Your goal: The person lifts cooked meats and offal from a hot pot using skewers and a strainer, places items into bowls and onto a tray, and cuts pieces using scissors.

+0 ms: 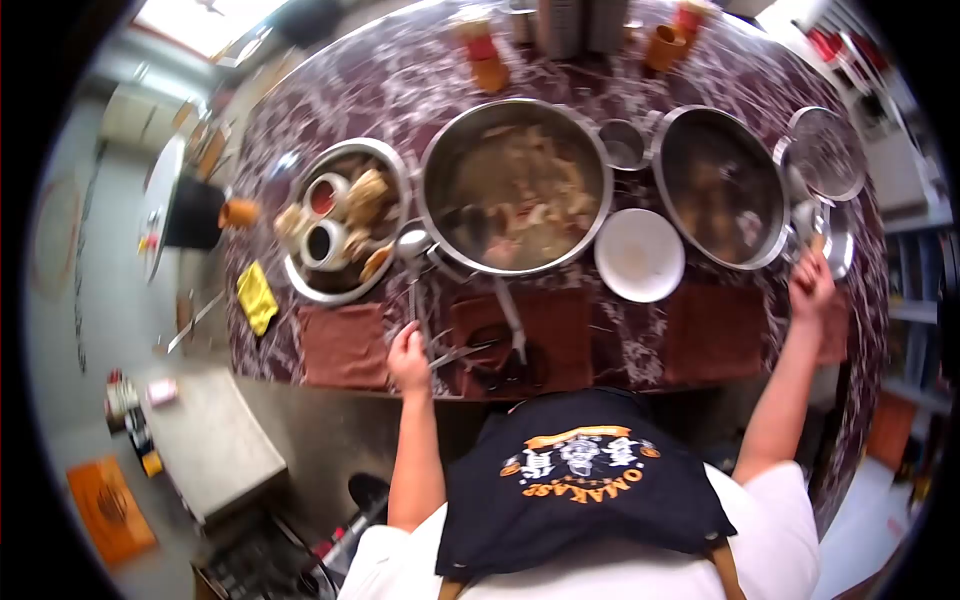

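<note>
My left hand (408,360) is closed around the lower end of a ladle (413,243). The ladle's bowl is up between the basin of cooked pieces and the big middle pot (430,190). That pot holds pale pieces in cloudy liquid. At the far right, my right hand (811,285) grips the handle of a round mesh strainer (826,155), whose head is raised beside the right pot (670,190). Brownish contents, hard to make out, sit in the right pot's liquid. A white plate (640,255) lies between the two pots.
The left metal basin (398,170) holds cooked pieces and two sauce jars (325,245). Brown cloths (343,345) line the near edge, with metal tongs (510,318) over one. A yellow cloth (257,298) lies left. A small cup (625,145) stands between pots; bottles (482,60) stand behind.
</note>
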Action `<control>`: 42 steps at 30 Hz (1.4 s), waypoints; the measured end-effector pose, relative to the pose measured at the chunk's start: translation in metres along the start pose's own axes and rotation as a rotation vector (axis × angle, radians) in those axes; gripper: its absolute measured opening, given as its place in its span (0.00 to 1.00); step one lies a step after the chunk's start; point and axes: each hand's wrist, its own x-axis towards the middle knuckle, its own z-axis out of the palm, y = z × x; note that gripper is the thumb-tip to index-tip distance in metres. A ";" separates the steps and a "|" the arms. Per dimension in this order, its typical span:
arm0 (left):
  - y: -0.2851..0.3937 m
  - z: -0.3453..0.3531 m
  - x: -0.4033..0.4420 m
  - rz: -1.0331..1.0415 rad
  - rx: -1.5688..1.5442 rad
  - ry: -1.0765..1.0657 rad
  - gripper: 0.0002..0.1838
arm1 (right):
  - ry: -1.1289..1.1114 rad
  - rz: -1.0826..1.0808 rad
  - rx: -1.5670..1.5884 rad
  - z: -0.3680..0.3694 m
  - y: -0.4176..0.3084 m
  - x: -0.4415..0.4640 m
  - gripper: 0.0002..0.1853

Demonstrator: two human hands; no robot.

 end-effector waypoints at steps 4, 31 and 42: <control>0.013 0.005 0.004 -0.086 -0.081 -0.042 0.12 | 0.261 -0.084 -0.382 0.121 0.123 -0.062 0.12; 0.101 0.032 0.098 0.407 0.749 -0.372 0.11 | -0.218 -0.227 -2.009 0.181 0.340 -0.043 0.29; 0.094 0.048 0.078 0.453 0.789 -0.382 0.10 | -0.168 -0.375 -2.231 0.141 0.354 -0.008 0.32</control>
